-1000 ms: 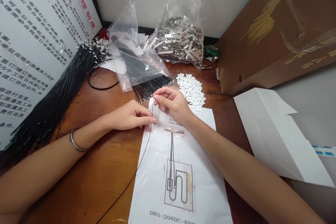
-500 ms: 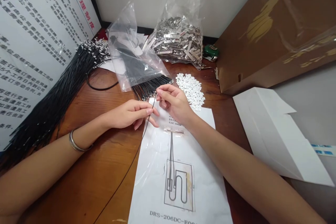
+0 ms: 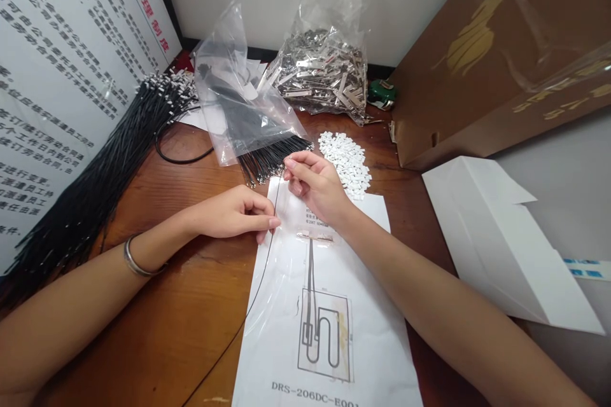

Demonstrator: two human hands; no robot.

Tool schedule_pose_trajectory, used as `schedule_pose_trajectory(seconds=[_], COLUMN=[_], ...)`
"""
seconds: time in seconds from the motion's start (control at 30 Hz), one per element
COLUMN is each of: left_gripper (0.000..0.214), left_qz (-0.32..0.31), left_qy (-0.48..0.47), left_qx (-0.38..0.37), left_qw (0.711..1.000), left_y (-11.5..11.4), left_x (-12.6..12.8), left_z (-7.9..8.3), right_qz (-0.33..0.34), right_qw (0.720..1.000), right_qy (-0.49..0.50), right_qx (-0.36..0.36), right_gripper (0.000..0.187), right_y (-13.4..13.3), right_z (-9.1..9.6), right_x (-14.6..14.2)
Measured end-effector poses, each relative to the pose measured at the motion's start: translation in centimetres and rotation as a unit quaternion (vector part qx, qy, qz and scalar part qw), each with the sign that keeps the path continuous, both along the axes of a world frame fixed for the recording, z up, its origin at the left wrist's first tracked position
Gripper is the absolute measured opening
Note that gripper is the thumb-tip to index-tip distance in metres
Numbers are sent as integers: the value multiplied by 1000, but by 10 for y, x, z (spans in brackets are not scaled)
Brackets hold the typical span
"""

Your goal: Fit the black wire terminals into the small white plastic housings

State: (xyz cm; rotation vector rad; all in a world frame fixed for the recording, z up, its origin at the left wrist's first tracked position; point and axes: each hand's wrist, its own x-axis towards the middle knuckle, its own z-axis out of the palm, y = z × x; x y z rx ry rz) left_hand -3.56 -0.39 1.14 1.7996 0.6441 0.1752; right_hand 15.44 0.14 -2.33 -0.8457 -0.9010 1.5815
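A thin black wire (image 3: 248, 311) runs from the lower edge of the view up to my right hand (image 3: 317, 187). My right thumb and index finger pinch its upper end, and the tip itself is too small to make out. Lower down, my left hand (image 3: 238, 216) has its thumb and curled fingers closed where the wire passes. Under both hands lies a printed sheet with a line drawing (image 3: 372, 305), in a clear cover. Just beyond my right hand is a pile of small white connector housings (image 3: 346, 162).
Behind my hands, a clear bag (image 3: 229, 121) covers black wires with metal ends (image 3: 272, 159). Further back stands a bag of metal strips (image 3: 324, 76), beside a green tape measure (image 3: 382, 92). A wire bundle (image 3: 95, 172) lies left; a brown box (image 3: 506, 57) and white carton (image 3: 501, 241) stand right.
My left hand's fingers, stretched across the wire before, have curled in and closed at it, slightly lower. My right hand has kept its pinch in nearly the same place.
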Motion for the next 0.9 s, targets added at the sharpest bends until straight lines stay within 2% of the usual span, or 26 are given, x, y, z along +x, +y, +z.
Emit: schedule_pose_trajectory(seconds=[0.17,0.3,0.4,0.6,0.7,0.9], left_gripper=[36,37,34,29,22,32], left_qz=[28,34,23,-13,1,-2], left_qy=[-26,-37,-17,1,-10,-27], left_qx=[-104,-141,-111,9,25,31], left_qw=[994,989,993,1000,1000,999], left_y=[1,3,3,-1,-2,1], left_x=[-2,-4,-4,-3,-3,-2], left_z=[0,0,1,-2,-5,-4], right_qz=[-3,-2,0,18,20,-1], right_qw=[1000,1000,1000,999,999,1000], right_qy=[-9,-4,0,-33,-25,13], right_qx=[-8,-5,1,33,30,11], right_gripper=[31,31,29,27,26,27], right_y=[0,1,2,1,0,-1], right_z=[0,0,-2,-5,-4,0], right_x=[0,0,1,1,2,3])
